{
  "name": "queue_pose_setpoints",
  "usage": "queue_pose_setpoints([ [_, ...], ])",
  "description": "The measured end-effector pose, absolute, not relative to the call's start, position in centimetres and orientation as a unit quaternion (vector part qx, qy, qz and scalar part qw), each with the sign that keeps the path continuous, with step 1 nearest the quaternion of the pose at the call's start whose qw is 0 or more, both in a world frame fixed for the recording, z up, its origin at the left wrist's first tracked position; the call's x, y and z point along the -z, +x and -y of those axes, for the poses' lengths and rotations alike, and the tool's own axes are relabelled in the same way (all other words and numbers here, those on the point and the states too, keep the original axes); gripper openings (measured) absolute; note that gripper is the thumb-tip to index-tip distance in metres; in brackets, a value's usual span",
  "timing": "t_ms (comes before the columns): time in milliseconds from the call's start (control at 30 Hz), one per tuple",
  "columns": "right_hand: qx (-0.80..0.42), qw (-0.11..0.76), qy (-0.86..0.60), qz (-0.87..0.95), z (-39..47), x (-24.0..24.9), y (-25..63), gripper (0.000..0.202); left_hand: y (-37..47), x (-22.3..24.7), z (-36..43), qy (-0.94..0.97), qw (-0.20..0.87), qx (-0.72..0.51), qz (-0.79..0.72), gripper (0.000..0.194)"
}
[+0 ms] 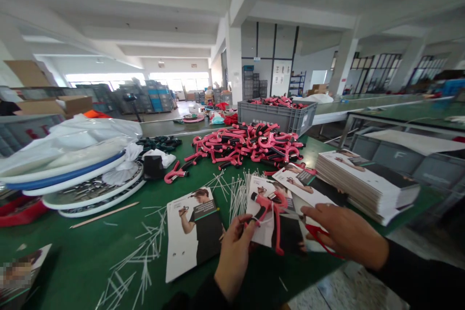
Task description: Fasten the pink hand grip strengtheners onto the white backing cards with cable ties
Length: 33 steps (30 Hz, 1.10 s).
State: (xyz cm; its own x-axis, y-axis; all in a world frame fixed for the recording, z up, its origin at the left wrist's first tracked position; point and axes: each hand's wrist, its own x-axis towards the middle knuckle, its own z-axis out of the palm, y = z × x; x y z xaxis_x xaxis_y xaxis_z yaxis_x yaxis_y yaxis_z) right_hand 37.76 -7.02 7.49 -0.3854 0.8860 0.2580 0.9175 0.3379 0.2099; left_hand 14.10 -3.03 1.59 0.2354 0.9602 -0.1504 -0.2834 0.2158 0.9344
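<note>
In front of me a pink-and-black hand grip [278, 220] lies against a printed card [260, 185], with a white cable tie [267, 218] around its handle. My left hand [234, 247] pinches the grip's black handle by the tie, at the card's left side. My right hand [341, 230] is closed around a red-handled tool [319, 238], whose working end I cannot make out. More printed cards lie on both sides, one at left [192, 227] and one at right [300, 184]. Loose white cable ties [240, 196] spread out behind the left hand.
A heap of pink hand grips [247, 145] covers the table's far side, before a grey crate [276, 115] of more. A thick stack of cards [363, 184] stands at right. Stacked round trays [90, 184], a wooden stick [105, 215] and scattered ties [145, 247] occupy the left.
</note>
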Motion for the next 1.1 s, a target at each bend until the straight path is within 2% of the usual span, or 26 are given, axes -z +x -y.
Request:
queue_pose_setpoints([
  [167,0.269,-0.021,-0.459,0.847,6.6,-7.7,32.8,0.037,8.0,-0.8,5.4,0.451,0.636,-0.446,-0.44,0.045],
  [300,0.334,0.007,-0.391,0.858,6.2,-7.0,29.3,0.047,4.5,-0.8,6.9,0.446,0.618,-0.446,-0.469,0.044],
  [400,0.348,0.019,-0.35,0.869,5.6,-6.3,27.6,0.049,2.6,-0.9,7.1,0.494,0.566,-0.428,-0.502,0.039],
  [533,0.354,-0.001,-0.334,0.873,5.0,-5.7,26.5,0.049,0.9,-0.7,7.0,0.633,0.374,-0.401,-0.547,0.027],
  [667,0.352,-0.024,-0.331,0.875,4.9,-5.5,26.3,0.049,0.4,-0.5,7.4,0.731,0.173,-0.321,-0.577,0.029],
  [800,0.327,-0.018,-0.322,0.888,4.9,-5.3,26.0,0.046,0.7,-0.5,7.7,0.793,0.023,-0.293,-0.534,0.02],
  [900,0.33,0.008,-0.331,0.884,4.9,-4.8,25.8,0.041,0.8,-0.1,7.5,0.818,0.003,-0.291,-0.496,0.019],
  [1100,0.344,0.058,-0.29,0.891,5.1,-4.7,25.4,0.039,0.5,0.6,7.4,0.835,0.035,-0.282,-0.471,0.023],
])
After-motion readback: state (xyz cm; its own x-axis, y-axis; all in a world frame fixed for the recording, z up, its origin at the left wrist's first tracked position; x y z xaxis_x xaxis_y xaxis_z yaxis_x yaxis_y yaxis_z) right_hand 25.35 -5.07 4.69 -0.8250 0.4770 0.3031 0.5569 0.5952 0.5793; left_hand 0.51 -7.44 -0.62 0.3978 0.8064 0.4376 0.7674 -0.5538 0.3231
